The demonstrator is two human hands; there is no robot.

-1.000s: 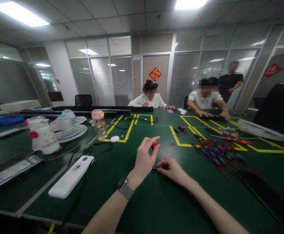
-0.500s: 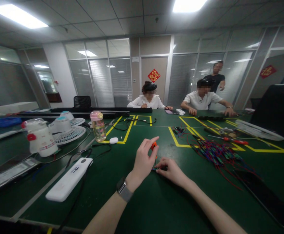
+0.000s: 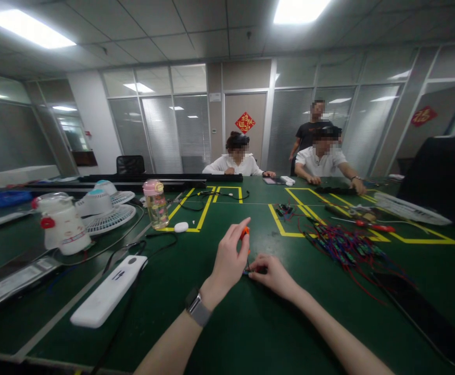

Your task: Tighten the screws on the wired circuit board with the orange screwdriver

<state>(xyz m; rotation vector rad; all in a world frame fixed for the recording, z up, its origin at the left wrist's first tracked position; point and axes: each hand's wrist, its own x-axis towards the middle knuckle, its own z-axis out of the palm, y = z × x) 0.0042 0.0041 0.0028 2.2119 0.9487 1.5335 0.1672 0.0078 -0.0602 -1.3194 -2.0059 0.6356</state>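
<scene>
My left hand (image 3: 229, 255), with a watch on its wrist, is closed around the orange handle of a small screwdriver (image 3: 245, 233). The tool stands nearly upright, its thin dark shaft pointing down. At the shaft's lower end a small bluish part (image 3: 246, 272) rests at the table surface, mostly covered by fingers. My right hand (image 3: 272, 273) pinches this part from the right side, thumb and fingertips together. Whether the tip sits in a screw is too small to tell.
Right of my hands lies a heap of small circuit boards with red and blue wires (image 3: 344, 242), near a dark phone-like slab (image 3: 415, 312). A white power bank (image 3: 110, 291), a pink-lidded bottle (image 3: 156, 205) and fans (image 3: 108, 219) stand left. Co-workers sit across the green table (image 3: 227, 333).
My hands keep nearly the same pose on the screwdriver and the small part. Across the table, the standing person has moved left and the seated co-worker at right has drawn an arm in.
</scene>
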